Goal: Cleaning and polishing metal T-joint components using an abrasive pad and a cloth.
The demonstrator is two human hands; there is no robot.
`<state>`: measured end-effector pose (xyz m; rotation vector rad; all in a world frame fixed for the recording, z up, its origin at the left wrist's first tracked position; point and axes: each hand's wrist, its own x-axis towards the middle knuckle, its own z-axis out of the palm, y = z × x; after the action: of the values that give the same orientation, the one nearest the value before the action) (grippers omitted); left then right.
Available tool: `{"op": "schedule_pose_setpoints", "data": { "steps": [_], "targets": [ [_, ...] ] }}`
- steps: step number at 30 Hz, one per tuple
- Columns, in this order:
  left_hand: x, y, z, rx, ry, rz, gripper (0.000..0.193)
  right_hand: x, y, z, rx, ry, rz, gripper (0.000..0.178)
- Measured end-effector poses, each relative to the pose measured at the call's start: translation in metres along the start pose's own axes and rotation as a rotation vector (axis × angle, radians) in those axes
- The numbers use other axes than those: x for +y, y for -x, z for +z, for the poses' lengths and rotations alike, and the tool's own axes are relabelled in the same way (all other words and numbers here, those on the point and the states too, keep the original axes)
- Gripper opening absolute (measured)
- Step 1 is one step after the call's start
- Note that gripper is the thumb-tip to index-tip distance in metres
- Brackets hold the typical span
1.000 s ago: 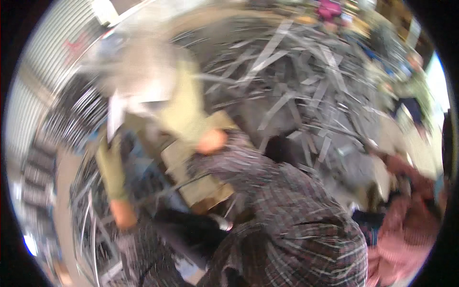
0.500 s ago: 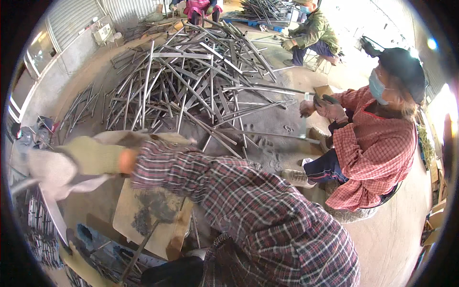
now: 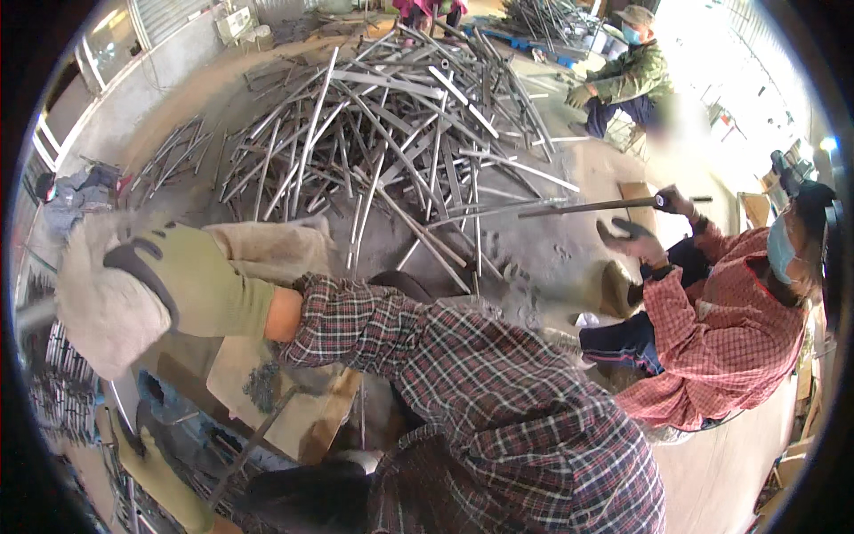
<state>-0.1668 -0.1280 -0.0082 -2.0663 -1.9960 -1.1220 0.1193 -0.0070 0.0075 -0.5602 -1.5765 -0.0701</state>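
Note:
My right arm in a plaid sleeve reaches across to the left. My right hand (image 3: 191,276), in an olive glove with dark coating, is closed on a whitish cloth (image 3: 111,307). Below the cloth, a metal bar (image 3: 126,400) runs down to my left hand (image 3: 151,467). That hand, gloved alike at the lower left, is wrapped round the bar; part of its fingers is hidden. A blurred grey bar end (image 3: 36,315) shows left of the cloth. Close by, a board (image 3: 307,418) bears dark grit, and a thin dark rod (image 3: 253,440) leans across it.
A large heap of metal tubes (image 3: 382,133) lies ahead. Many stacked tubes (image 3: 62,383) are at far left, beside a blue pallet (image 3: 169,400). To my right a seated co-worker (image 3: 712,311) in checked red holds a bar (image 3: 587,207). Other people sit farther back.
The view has shifted, so the heap appears farther right. My right hand and the cloth look closer and sharper. The co-worker's bar is raised, with one hand open beside it.

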Motion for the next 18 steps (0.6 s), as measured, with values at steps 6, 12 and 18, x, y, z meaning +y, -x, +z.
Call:
{"op": "schedule_pose_setpoints", "data": {
  "steps": [6,12,18],
  "targets": [
    [-0.051,0.029,-0.023,0.01,0.156,-0.11,0.046,0.1,0.089,-0.024,-0.19,0.012,0.156,0.05],
    [-0.051,0.027,-0.015,0.073,0.09,-0.049,0.044,0.197,0.156,-0.114,0.081,-1.055,0.914,0.03],
    [-0.058,0.078,-0.058,0.154,0.066,-0.175,0.042,0.113,0.133,-0.068,-0.295,-0.398,0.673,0.028]
  ]
}}
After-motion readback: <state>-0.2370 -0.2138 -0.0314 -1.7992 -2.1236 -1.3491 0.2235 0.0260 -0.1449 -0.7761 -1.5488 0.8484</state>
